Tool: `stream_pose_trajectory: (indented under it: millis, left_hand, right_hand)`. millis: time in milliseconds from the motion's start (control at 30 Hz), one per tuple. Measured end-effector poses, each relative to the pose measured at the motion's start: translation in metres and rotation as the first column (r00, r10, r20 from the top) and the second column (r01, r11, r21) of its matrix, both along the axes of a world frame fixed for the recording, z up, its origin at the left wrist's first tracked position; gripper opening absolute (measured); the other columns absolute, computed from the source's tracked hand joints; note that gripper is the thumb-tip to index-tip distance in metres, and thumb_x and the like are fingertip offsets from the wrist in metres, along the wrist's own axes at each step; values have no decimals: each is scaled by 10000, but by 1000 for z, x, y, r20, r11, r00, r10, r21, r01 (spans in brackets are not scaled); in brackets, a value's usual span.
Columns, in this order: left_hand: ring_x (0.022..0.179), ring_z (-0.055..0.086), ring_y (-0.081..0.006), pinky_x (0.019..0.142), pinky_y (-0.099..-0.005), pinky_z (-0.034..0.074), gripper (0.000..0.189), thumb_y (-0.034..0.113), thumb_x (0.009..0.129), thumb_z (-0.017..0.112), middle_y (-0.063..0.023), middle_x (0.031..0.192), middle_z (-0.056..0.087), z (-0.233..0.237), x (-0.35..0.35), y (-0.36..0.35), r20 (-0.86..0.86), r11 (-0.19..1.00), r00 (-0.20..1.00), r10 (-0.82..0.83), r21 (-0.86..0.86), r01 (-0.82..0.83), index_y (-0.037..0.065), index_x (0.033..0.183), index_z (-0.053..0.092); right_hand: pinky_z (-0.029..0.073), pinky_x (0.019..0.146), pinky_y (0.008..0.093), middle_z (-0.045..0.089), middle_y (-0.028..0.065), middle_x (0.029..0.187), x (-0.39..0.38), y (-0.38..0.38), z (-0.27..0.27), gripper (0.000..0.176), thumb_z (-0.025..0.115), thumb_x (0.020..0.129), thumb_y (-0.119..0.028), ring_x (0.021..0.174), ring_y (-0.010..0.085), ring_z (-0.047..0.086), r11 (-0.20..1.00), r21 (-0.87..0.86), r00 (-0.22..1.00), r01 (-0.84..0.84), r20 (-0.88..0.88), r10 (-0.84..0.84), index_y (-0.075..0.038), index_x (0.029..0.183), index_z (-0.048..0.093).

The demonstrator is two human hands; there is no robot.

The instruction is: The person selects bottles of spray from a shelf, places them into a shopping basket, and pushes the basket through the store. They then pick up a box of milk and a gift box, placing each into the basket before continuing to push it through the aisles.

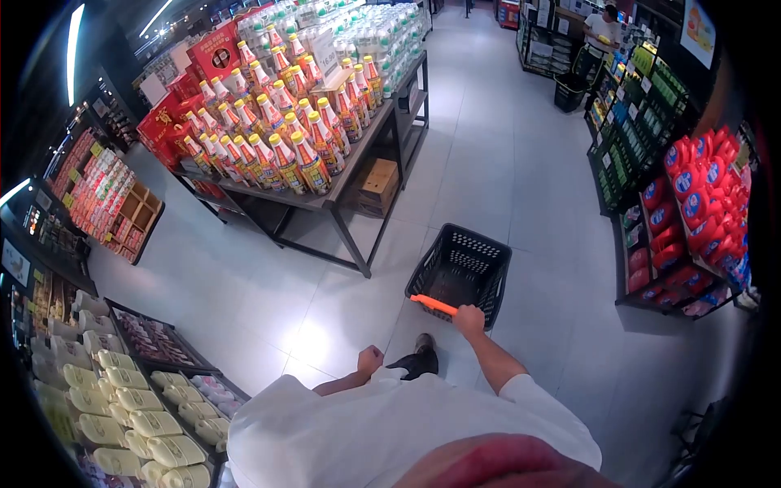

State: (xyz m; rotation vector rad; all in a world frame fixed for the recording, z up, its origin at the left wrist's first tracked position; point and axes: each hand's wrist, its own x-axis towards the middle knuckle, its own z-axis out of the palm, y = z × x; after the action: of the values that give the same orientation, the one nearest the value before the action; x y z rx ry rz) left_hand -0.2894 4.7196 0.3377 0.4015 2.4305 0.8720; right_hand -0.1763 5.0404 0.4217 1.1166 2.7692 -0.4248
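Observation:
My right hand (469, 320) is wrapped round the orange handle (435, 305) of a black shopping basket (480, 244). The basket has perforated plastic walls, and nothing shows inside it. It is in front of me and a little to the right, close to the floor; whether it rolls on wheels is hidden. Beside my body my left hand (370, 359) hangs with its fingers curled into a loose fist, and no object shows in it. One shoe (425, 343) sticks out in front of my white shirt.
A display table (358, 175) ahead left carries many yellow-labelled bottles (285, 159). On the right stands a rack with red packages (704, 187). Pale jugs (154, 423) fill a shelf at lower left. A person (604, 32) stands far right near another black basket (572, 88). Tiled floor (472, 138) runs between the displays.

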Motion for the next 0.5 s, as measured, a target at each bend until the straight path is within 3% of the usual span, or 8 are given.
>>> stream_pose_trajectory:
  millis: [100, 167, 233, 300, 400, 500]
  left_hand:
    - [775, 636, -320, 717, -410, 518, 109, 125, 778, 597, -146, 796, 652, 22, -35, 88, -70, 994, 994, -88, 53, 91, 45, 838, 640]
    - [928, 598, -294, 794, -411, 486, 230, 132, 763, 611, -119, 937, 629, 33, -63, 146, -305, 944, 914, -267, 106, 312, 84, 987, 626]
    - [1080, 510, -294, 883, -423, 425, 405, 135, 739, 620, -109, 1110, 551, 97, -78, 212, -491, 889, 774, -400, -2, 458, 115, 1140, 566]
    - [1175, 457, -314, 939, -460, 386, 519, 148, 726, 662, -134, 1237, 480, 121, -95, 272, -514, 833, 698, -499, -61, 550, 148, 1225, 519]
    - [1172, 461, -300, 916, -462, 406, 516, 166, 722, 665, -141, 1258, 464, 105, -114, 341, -501, 675, 501, -706, -261, 690, 151, 1218, 526]
    - [1140, 493, -304, 890, -454, 425, 439, 179, 745, 636, -151, 1202, 522, 129, -126, 398, -295, 556, 472, -831, -406, 725, 120, 1171, 548]
  right_hand:
    - [540, 690, 423, 690, 146, 799, -18, 47, -7, 181, 655, 755, -258, 780, 311, 683, 998, 47, 999, -41, -4, 41, -92, 796, 717]
    - [539, 670, 428, 687, 148, 779, -30, 71, 0, 191, 656, 741, -265, 751, 319, 681, 999, 24, 999, -44, 6, 44, -92, 794, 717]
    - [534, 614, 432, 668, 151, 714, -41, 96, 0, 190, 657, 724, -258, 681, 325, 671, 994, 85, 997, -64, -26, 66, -81, 764, 711]
    - [518, 560, 429, 647, 146, 653, -51, 121, -1, 166, 656, 703, -247, 616, 311, 658, 986, 138, 993, -91, -58, 100, -88, 721, 698]
    - [531, 615, 424, 671, 115, 691, -67, 158, -12, 180, 662, 736, -278, 656, 308, 672, 991, 118, 997, -64, -32, 68, -108, 769, 709]
    - [523, 595, 426, 666, 115, 684, -85, 201, -12, 173, 672, 719, -277, 636, 305, 666, 990, 121, 996, -68, -57, 75, -110, 752, 700]
